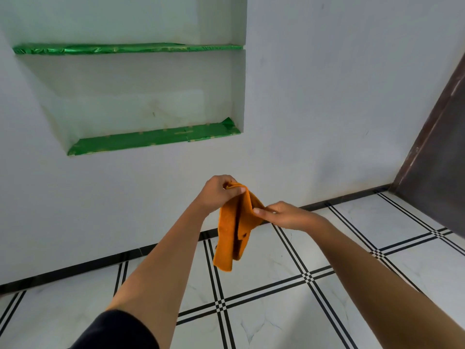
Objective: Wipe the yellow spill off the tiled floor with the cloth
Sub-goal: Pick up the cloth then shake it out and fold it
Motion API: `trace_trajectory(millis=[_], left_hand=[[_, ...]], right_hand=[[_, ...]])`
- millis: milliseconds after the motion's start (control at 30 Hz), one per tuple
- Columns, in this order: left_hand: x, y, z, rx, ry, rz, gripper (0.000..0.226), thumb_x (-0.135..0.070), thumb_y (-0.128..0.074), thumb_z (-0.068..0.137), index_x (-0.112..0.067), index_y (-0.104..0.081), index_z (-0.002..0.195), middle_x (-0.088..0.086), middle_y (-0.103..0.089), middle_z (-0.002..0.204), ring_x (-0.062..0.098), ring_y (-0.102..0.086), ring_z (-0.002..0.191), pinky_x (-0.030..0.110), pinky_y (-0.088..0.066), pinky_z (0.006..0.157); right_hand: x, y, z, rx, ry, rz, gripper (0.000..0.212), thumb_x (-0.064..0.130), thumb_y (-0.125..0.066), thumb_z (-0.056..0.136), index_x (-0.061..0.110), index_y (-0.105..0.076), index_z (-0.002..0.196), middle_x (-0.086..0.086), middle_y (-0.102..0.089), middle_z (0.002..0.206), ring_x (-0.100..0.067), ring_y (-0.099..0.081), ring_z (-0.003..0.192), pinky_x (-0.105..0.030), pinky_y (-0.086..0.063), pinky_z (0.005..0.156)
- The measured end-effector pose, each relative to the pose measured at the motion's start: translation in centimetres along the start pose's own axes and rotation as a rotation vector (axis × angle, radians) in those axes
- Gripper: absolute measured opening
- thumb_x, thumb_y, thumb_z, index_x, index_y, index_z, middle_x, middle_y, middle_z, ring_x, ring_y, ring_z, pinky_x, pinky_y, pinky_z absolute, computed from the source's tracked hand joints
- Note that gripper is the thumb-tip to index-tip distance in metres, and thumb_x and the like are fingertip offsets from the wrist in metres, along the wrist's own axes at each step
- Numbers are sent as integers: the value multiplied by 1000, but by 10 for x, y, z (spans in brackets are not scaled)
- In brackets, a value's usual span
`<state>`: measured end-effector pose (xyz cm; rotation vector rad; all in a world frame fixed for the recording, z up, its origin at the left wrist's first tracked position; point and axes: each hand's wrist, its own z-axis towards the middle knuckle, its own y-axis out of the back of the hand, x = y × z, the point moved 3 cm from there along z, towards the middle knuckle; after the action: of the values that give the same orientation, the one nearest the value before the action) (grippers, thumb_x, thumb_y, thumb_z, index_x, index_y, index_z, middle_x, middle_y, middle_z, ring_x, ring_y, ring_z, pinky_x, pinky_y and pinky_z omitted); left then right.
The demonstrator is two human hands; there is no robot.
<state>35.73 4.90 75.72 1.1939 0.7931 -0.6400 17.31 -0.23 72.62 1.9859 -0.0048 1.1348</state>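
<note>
Tiled floor point(264, 298) below, cloth point(231, 230) tight in fingers of outstretched left hand point(217, 193) and right hand point(284, 215)

The view is showing one orange fabric cloth point(232, 230), two bare hands (left hand point(216, 192), right hand point(285, 215)) and two green foil-lined shelves point(125, 49) point(156, 141).

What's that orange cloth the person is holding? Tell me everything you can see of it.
The cloth is orange, soft-looking and towel-like, loosely folded and hanging in layers with a dark crease down its middle. It is in the air above the tiled floor. The left hand pinches its top corner; the right hand pinches its right edge.
</note>
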Motion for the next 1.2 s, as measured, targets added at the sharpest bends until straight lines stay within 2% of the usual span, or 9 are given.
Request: trace_trajectory(millis=[167,300,433,533,633,833,933,1033,1200], left_hand=[[16,16,-6,-87,60,-156,22,-35,-65,84,-13,-61,83,2,-60,83,12,-54,79,25,-44,67],[26,20,-13,-69,155,-352,16,-27,-67,83,-10,-65,83,2,-65,86,17,-61,86,28,-51,77],[22,25,-15,-69,113,-444,10,-22,-65,84,-12,-66,82,4,-68,88,16,-64,88,26,-55,77],[19,26,-15,-39,106,-457,11,-25,-62,87,-15,-63,83,2,-65,92,18,-62,93,29,-54,75],[12,20,-16,-13,95,-480,13,-33,-56,90,-21,-59,86,0,-61,95,21,-58,96,33,-52,73],[-17,20,-6,36,87,-663,18,-47,-48,89,-30,-51,90,1,-59,102,23,-60,97,40,-54,70],[-33,17,0,48,94,-803,17,-43,-52,90,-28,-56,96,1,-63,96,17,-66,85,34,-55,66],[-38,15,4,14,138,-876,15,-41,-53,90,-28,-57,98,2,-62,95,18,-65,84,31,-55,63],[-18,18,9,-108,337,-989,44,-39,-51,92,-24,-41,131,10,-50,128,30,-54,110,47,-51,87]], right_hand=[[4,28,-4,-229,100,67,13,31,-75,78,25,-63,79,4,-65,89,-14,-62,88,-24,-44,71],[20,41,0,-330,121,155,16,15,-75,77,20,-59,81,-3,-68,86,-15,-64,85,-28,-48,74],[23,47,-5,-404,174,316,40,6,-72,79,28,-52,107,-8,-69,85,-17,-67,81,-23,-53,71],[20,45,-5,-326,92,453,43,1,-65,84,15,-52,122,-13,-66,101,-21,-65,92,-26,-54,71],[19,38,-5,-289,34,568,32,1,-57,89,8,-54,120,-16,-62,111,-25,-63,100,-30,-53,76],[18,44,-9,-409,187,1143,51,16,-69,80,11,-52,128,-12,-62,117,-27,-60,107,-36,-54,79],[11,31,-4,-374,132,1101,60,37,-73,67,16,-57,120,-12,-62,120,-31,-58,111,-42,-53,83],[-3,8,1,-277,12,849,66,61,-58,68,20,-55,120,-9,-63,119,-29,-59,110,-46,-48,94],[-16,-25,1,-22,46,802,64,40,-72,71,8,-53,124,-4,-69,115,-20,-66,104,-27,-56,77]])
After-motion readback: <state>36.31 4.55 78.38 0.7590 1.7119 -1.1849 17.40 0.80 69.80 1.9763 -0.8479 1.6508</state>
